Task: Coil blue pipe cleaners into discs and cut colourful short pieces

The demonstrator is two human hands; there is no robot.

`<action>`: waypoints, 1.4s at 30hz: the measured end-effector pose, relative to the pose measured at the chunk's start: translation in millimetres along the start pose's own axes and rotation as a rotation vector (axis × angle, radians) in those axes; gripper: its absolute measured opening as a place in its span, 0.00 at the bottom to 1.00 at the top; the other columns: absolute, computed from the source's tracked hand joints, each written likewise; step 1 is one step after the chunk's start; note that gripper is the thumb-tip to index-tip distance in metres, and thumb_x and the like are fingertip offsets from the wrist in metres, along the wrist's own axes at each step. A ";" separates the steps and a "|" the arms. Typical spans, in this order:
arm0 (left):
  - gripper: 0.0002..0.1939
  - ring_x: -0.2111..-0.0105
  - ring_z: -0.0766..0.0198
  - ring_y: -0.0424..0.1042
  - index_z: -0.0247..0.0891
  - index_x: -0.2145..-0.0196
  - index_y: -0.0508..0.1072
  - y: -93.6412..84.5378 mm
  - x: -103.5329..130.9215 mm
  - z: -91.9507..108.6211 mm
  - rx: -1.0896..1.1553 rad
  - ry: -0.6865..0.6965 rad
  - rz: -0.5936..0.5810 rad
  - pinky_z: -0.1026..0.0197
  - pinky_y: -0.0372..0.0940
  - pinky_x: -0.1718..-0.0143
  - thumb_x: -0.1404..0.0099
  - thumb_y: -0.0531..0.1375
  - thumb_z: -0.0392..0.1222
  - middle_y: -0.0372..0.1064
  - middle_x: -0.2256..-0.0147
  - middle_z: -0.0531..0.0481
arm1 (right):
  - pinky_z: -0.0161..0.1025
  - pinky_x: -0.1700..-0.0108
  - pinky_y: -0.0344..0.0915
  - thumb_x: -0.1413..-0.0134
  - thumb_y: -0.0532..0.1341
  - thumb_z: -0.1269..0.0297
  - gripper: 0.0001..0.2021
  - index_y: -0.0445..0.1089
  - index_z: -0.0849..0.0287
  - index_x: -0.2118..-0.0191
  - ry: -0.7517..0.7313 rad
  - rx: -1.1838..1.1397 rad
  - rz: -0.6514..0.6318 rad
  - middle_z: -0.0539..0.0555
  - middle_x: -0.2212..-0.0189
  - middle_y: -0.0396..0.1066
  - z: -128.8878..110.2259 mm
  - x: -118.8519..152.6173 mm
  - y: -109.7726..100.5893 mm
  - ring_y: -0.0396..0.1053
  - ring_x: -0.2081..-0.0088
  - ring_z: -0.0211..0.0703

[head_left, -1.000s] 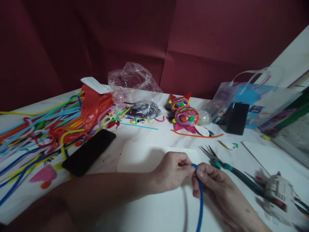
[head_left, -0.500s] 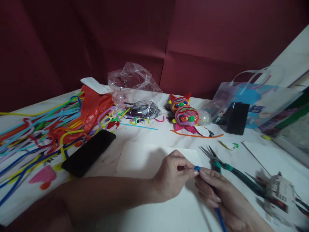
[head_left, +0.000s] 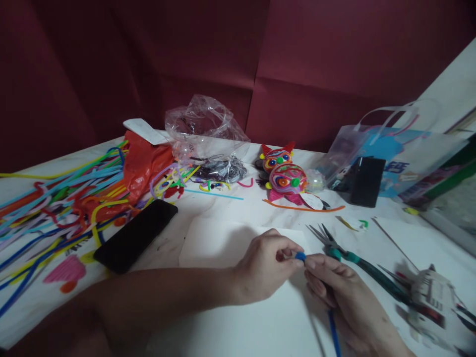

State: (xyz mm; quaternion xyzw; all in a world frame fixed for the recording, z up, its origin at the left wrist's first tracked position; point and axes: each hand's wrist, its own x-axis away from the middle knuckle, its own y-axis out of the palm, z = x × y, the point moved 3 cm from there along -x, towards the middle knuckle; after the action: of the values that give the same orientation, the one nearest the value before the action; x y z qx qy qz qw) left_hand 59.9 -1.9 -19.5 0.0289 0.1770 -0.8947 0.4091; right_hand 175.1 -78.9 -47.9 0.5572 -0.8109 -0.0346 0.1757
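Note:
Between my fingertips is a blue pipe cleaner, its end wound into a small tight coil. My left hand is closed, with thumb and forefinger pinching one side of the coil. On the other side, my right hand is closed too, gripping the pipe cleaner while its tail hangs down below the palm. Both hands are over a white sheet of paper. Just beyond my right hand lie long-nose pliers with dark green handles, their jaws apart.
Colourful pipe cleaners spread over the left side by a red plastic bag. A black phone lies near my left forearm. Two decorated animal figures sit at the back. At right are a glue gun, another phone and a clear bag.
My hands have shifted slightly, and the right wrist has turned a little. The blue coil has moved a touch left and up. Everything else on the table stays put.

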 end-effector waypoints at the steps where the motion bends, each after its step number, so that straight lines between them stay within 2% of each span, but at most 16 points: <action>1: 0.07 0.73 0.70 0.63 0.34 0.69 0.74 -0.9 -0.2 2.7 -0.047 0.010 -0.036 0.68 0.58 0.70 0.47 0.58 0.36 0.65 0.73 0.52 | 0.30 0.84 0.37 0.61 0.68 0.55 0.16 0.67 0.62 0.81 -0.027 0.057 0.028 0.45 0.89 0.52 -0.3 0.1 -2.7 0.42 0.85 0.28; 6: 0.08 0.71 0.68 0.65 0.36 0.72 0.72 -7.6 -1.6 15.7 -0.351 0.111 -0.246 0.67 0.58 0.68 0.42 0.53 0.37 0.68 0.73 0.52 | 0.32 0.81 0.38 0.62 0.67 0.54 0.15 0.71 0.63 0.80 -0.143 0.341 0.105 0.46 0.88 0.52 -6.2 1.5 -11.3 0.44 0.82 0.31; 9: 0.09 0.70 0.66 0.66 0.37 0.72 0.70 -10.8 -2.8 19.8 -0.582 0.219 -0.403 0.65 0.57 0.69 0.42 0.51 0.35 0.69 0.71 0.51 | 0.32 0.80 0.41 0.62 0.66 0.52 0.16 0.70 0.63 0.81 -0.151 0.520 0.010 0.47 0.86 0.53 -8.3 0.3 -6.4 0.46 0.81 0.33; 11: 0.08 0.72 0.66 0.65 0.37 0.74 0.69 -12.4 -4.2 19.2 -0.673 0.238 -0.485 0.65 0.55 0.71 0.43 0.50 0.35 0.69 0.71 0.50 | 0.32 0.81 0.42 0.64 0.66 0.50 0.18 0.69 0.62 0.82 -0.132 0.541 -0.038 0.47 0.86 0.53 -7.7 -1.1 -2.7 0.46 0.81 0.33; 18: 0.07 0.74 0.70 0.63 0.38 0.77 0.67 -13.8 -8.5 18.6 -0.572 0.225 -0.532 0.69 0.52 0.74 0.43 0.52 0.38 0.67 0.76 0.55 | 0.32 0.81 0.33 0.60 0.62 0.42 0.23 0.64 0.62 0.78 -0.077 0.453 -0.023 0.41 0.86 0.41 -9.6 3.9 0.1 0.35 0.83 0.29; 23: 0.07 0.76 0.72 0.62 0.36 0.77 0.69 -15.0 -7.8 22.9 -0.485 0.240 -0.500 0.70 0.53 0.74 0.43 0.53 0.36 0.66 0.77 0.55 | 0.32 0.82 0.33 0.63 0.63 0.41 0.25 0.64 0.62 0.78 -0.042 0.380 -0.029 0.41 0.87 0.41 -11.8 4.9 -4.3 0.35 0.83 0.29; 26: 0.07 0.77 0.72 0.62 0.35 0.77 0.70 -15.2 -7.0 23.2 -0.417 0.241 -0.446 0.70 0.53 0.75 0.44 0.54 0.34 0.66 0.77 0.55 | 0.31 0.83 0.34 0.62 0.64 0.43 0.23 0.65 0.61 0.78 -0.011 0.319 -0.074 0.40 0.88 0.41 -11.4 3.5 -6.0 0.35 0.84 0.28; 30: 0.06 0.75 0.71 0.63 0.34 0.76 0.71 -13.0 -6.0 18.6 -0.295 0.214 -0.287 0.70 0.56 0.73 0.45 0.55 0.33 0.67 0.77 0.53 | 0.29 0.83 0.35 0.60 0.67 0.50 0.19 0.63 0.62 0.79 0.069 0.160 -0.104 0.40 0.88 0.41 -10.0 3.3 -4.7 0.35 0.84 0.27; 36: 0.06 0.76 0.72 0.62 0.33 0.77 0.71 -6.0 -0.9 6.7 0.009 0.078 -0.074 0.70 0.57 0.74 0.46 0.55 0.35 0.65 0.78 0.53 | 0.28 0.85 0.37 0.56 0.67 0.57 0.16 0.62 0.61 0.79 0.204 -0.125 -0.200 0.41 0.88 0.46 -3.3 6.3 8.7 0.36 0.85 0.27; 39: 0.06 0.76 0.72 0.62 0.32 0.77 0.70 -3.2 0.8 3.9 0.123 0.035 -0.036 0.70 0.57 0.73 0.46 0.56 0.36 0.65 0.77 0.53 | 0.27 0.85 0.36 0.57 0.67 0.58 0.15 0.63 0.62 0.79 0.189 -0.180 -0.197 0.41 0.89 0.46 -3.1 7.9 13.8 0.35 0.85 0.26; 42: 0.05 0.76 0.73 0.61 0.32 0.77 0.69 -3.3 -0.8 4.5 0.108 0.025 -0.044 0.70 0.56 0.74 0.46 0.55 0.36 0.64 0.78 0.54 | 0.28 0.84 0.36 0.57 0.67 0.58 0.16 0.62 0.61 0.79 0.117 -0.150 -0.145 0.41 0.88 0.45 -6.2 9.1 12.9 0.35 0.84 0.27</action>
State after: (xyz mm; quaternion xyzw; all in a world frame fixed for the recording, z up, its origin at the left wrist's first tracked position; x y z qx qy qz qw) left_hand 58.4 -0.8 -14.1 0.0584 0.1343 -0.9112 0.3851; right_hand 162.7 -81.5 -36.7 0.6006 -0.7520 -0.0750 0.2609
